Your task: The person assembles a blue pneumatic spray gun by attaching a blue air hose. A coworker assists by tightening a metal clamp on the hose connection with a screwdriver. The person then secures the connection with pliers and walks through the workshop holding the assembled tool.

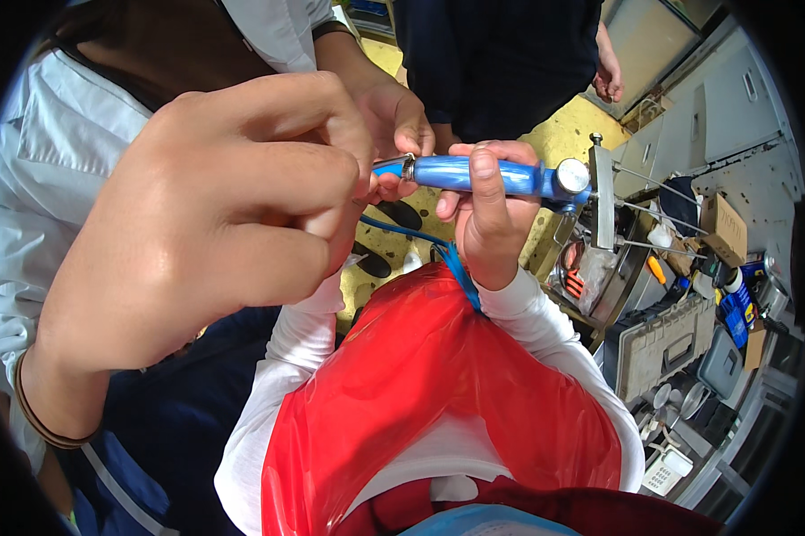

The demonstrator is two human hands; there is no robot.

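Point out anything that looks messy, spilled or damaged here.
The far right is cluttered: a cardboard box and grey case crowd among loose tools. The yellow floor has dark blotches, cause unclear. The blue cylinder shows no evident damage.

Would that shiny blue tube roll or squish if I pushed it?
The blue tube might roll, since its sides look round, but the round silver piece near its end could stop it. It probably wouldn't squish: no dent shows beside the right hand.
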